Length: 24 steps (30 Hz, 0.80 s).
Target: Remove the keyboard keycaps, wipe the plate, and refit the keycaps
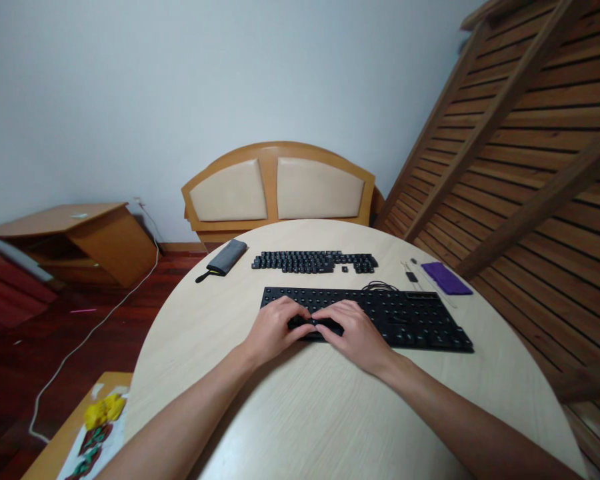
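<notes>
A black keyboard (pixel 405 317) with most of its keycaps off lies on the round table. Over its front left part, my left hand (pixel 277 328) and my right hand (pixel 353 331) meet, thumbs and fingertips closed around a long black piece (pixel 333 326) that looks like a space bar keycap. My fingers partly hide it, and I cannot tell whether it touches the keyboard. Behind the keyboard, loose black keycaps (pixel 300 262) are laid out in rows. One single keycap (pixel 345 269) sits apart in a gap among them.
A grey pouch (pixel 227 257) lies at the table's (pixel 290 413) back left. To the right are a purple cloth (pixel 447 278) and a thin corded item (pixel 411 276). The keyboard's cable (pixel 380 286) is coiled behind it. Slatted wood (pixel 530 147) leans close on the right.
</notes>
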{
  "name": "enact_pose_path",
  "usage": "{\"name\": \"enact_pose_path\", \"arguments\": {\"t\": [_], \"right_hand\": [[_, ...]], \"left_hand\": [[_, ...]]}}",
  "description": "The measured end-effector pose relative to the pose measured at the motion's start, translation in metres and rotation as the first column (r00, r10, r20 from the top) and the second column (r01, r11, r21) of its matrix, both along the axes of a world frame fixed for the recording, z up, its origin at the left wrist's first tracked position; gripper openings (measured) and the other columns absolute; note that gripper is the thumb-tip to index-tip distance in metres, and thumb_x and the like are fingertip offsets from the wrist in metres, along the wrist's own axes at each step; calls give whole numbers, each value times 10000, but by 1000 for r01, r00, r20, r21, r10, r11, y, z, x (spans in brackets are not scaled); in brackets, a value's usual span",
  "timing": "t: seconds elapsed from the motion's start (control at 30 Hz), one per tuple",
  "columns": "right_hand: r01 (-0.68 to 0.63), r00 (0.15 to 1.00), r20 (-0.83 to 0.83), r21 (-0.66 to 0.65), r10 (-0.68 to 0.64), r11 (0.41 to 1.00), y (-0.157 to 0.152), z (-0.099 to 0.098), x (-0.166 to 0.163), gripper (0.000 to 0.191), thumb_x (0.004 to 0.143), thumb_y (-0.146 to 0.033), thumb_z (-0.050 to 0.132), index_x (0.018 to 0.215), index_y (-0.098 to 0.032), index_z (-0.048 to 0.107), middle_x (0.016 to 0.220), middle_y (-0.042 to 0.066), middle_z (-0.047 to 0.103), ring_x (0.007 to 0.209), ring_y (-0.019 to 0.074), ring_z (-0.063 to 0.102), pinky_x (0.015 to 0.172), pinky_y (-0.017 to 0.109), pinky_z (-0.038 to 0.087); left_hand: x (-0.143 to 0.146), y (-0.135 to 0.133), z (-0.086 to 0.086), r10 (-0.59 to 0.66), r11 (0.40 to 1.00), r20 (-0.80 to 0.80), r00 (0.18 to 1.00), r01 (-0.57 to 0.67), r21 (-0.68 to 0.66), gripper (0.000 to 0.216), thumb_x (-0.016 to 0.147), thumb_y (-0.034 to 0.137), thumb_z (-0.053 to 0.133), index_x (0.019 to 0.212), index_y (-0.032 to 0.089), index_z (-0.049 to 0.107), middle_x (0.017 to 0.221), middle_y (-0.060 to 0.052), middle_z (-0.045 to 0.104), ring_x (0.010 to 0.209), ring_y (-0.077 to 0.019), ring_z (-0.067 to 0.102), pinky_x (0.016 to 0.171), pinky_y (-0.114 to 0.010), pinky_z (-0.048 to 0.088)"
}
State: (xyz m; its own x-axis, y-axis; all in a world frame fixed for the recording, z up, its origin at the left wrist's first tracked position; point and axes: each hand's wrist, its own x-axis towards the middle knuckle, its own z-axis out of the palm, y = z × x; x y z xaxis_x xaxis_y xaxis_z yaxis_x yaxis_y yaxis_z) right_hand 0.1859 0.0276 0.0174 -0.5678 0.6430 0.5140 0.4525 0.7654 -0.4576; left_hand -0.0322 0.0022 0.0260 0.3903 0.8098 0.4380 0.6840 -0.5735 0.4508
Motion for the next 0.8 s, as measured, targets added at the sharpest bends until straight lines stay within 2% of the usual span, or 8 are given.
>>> {"name": "enact_pose_path", "arguments": {"t": [0.07, 0.17, 0.3, 0.4, 0.5, 0.57, 0.7, 0.8], "right_hand": [[17, 1000, 27, -50, -16, 999, 6, 5, -5, 122, 907, -196, 675, 1017, -229, 716, 1012, 22, 778, 963, 215, 692, 918, 400, 458], [18, 994, 105, -161, -1, 987, 22, 21, -13, 196, 898, -184, 664, 1073, -234, 737, 1087, 37, 776, 1015, 233, 699, 940, 403, 479], [-21, 987, 144, -303, 68, 953, 44, 41, -25, 235, 897, -191, 632, 1096, -208, 756, 1091, 68, 777, 987, 231, 714, 906, 366, 519], [-73, 992, 65, -434, 112, 898, 49, 42, -32, 213, 884, -177, 634, 1059, -181, 757, 1041, 70, 783, 948, 208, 718, 895, 341, 533], [-145, 986, -17, -598, 168, 788, 50, 35, -35, 199, 867, -175, 655, 1048, -157, 736, 996, 71, 783, 923, 194, 722, 875, 324, 545], [-170, 982, -48, -658, 184, 734, 50, 31, -33, 200, 867, -199, 665, 1052, -145, 721, 978, 76, 782, 919, 196, 722, 863, 321, 545], [-155, 982, -39, -720, 183, 677, 52, 29, -27, 195, 863, -219, 673, 1035, -134, 708, 935, 82, 784, 896, 208, 724, 823, 320, 545], [-142, 981, -11, -729, 196, 669, 56, 30, -24, 202, 867, -223, 668, 1043, -134, 712, 949, 82, 787, 902, 209, 725, 818, 315, 543]], "left_hand": [[-6, 2, 4, 16, 1000, -35, 999, -17, -19, 244, 908, 422, 690, 1024, 209, 663, 967, -60, 711, 923, -233, 654, 806, -371, 545], [-22, 8, 6, -7, 1000, -90, 996, 5, -29, 397, 894, 434, 689, 1213, 217, 593, 1214, -107, 676, 1118, -272, 629, 952, -444, 525], [-43, 17, -1, -68, 997, -193, 979, 63, -34, 649, 875, 523, 674, 1404, 208, 467, 1535, -165, 443, 1423, -335, 403, 1158, -563, 343], [-50, 21, -8, -69, 995, -237, 969, 50, -82, 720, 887, 580, 632, 1454, 187, 427, 1577, -190, 374, 1465, -356, 335, 1186, -598, 276], [-51, 21, -13, -80, 993, -244, 966, 54, -109, 703, 902, 593, 602, 1458, 196, 437, 1577, -183, 378, 1471, -359, 325, 1194, -611, 248], [-50, 21, -15, -81, 992, -260, 962, 52, -118, 694, 913, 596, 585, 1462, 197, 438, 1585, -175, 366, 1476, -360, 312, 1200, -613, 234], [-51, 20, -16, -78, 991, -273, 959, 45, -125, 684, 925, 592, 563, 1472, 202, 435, 1597, -161, 349, 1482, -359, 299, 1204, -613, 229], [-51, 20, -16, -75, 991, -270, 960, 43, -124, 674, 929, 575, 568, 1475, 203, 433, 1595, -160, 354, 1480, -360, 303, 1202, -613, 237]]}}
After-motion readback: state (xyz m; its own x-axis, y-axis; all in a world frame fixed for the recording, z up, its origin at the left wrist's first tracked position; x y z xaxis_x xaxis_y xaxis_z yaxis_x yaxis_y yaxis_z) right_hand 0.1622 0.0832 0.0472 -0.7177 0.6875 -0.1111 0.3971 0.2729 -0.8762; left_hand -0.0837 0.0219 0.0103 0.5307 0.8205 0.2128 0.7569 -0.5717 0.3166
